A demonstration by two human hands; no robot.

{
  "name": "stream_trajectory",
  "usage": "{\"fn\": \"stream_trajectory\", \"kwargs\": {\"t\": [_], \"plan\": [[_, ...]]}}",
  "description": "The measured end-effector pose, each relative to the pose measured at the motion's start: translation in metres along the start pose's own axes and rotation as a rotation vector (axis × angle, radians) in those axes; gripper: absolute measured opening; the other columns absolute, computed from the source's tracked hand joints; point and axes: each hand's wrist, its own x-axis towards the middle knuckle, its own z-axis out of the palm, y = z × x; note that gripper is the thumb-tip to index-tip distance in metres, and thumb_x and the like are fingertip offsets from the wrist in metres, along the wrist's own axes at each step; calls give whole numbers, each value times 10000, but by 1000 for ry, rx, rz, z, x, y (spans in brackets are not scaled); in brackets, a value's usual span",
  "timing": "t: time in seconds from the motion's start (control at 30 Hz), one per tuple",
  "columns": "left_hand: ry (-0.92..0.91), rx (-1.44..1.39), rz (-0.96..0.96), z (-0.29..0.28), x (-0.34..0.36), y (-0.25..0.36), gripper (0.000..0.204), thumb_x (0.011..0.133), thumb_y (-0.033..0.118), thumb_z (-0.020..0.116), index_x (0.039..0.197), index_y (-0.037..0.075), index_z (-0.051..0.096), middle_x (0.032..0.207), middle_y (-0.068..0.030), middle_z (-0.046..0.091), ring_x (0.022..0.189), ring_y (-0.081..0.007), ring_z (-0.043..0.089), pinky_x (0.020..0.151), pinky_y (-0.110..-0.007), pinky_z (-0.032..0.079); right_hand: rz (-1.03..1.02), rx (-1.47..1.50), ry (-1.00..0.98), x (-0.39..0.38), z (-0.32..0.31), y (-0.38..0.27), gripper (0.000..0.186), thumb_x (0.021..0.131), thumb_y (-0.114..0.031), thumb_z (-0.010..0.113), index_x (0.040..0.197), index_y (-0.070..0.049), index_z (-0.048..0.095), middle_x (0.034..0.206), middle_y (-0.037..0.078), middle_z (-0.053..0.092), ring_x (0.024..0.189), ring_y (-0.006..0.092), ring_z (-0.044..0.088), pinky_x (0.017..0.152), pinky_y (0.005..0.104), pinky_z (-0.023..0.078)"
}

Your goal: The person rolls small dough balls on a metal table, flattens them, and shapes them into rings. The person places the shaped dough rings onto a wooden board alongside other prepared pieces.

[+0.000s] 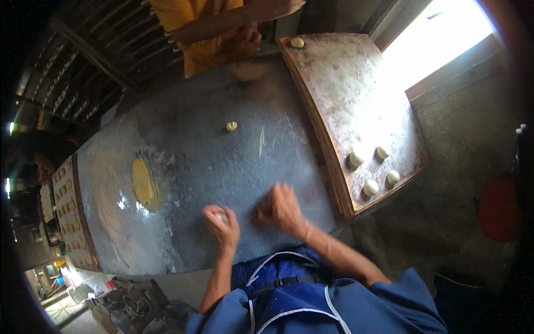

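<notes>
My left hand (226,227) is held near the front edge of the dark work table (206,167), its fingers curled round a pale dough ball (223,217). To its right, my right hand (285,211) is closed and presses low against the tabletop, slightly smeared by motion. Whatever lies under its palm is hidden. Farther back on the table sits a small, rough lump of dough (231,126), apart from both hands.
Stacked wooden boards (339,83) at the right carry several smooth dough balls (371,188). A yellow patch (143,182) is spread on the table's left part. Rows of round pieces fill a tray (95,257) at far left. Across the table stands a person in yellow (203,53).
</notes>
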Motion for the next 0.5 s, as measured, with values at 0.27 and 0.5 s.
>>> {"fn": "stream_trajectory", "kwargs": {"t": [0.27,0.5], "plan": [[165,-100,-290,-21,43,-21,269,900,11,662,1033,40,430,926,-142,502,860,-313,543,774,-458,453,-43,-50,150,21,-25,43,482,759,-284,805,991,6,498,861,139,501,880,348,507,804,462,421],[-51,130,80,-68,-6,-48,222,918,-3,622,1037,11,435,946,-146,506,860,-299,527,792,-426,460,-115,3,51,-7,-51,83,411,726,-170,803,929,-40,470,850,155,476,819,353,499,719,461,388]]}}
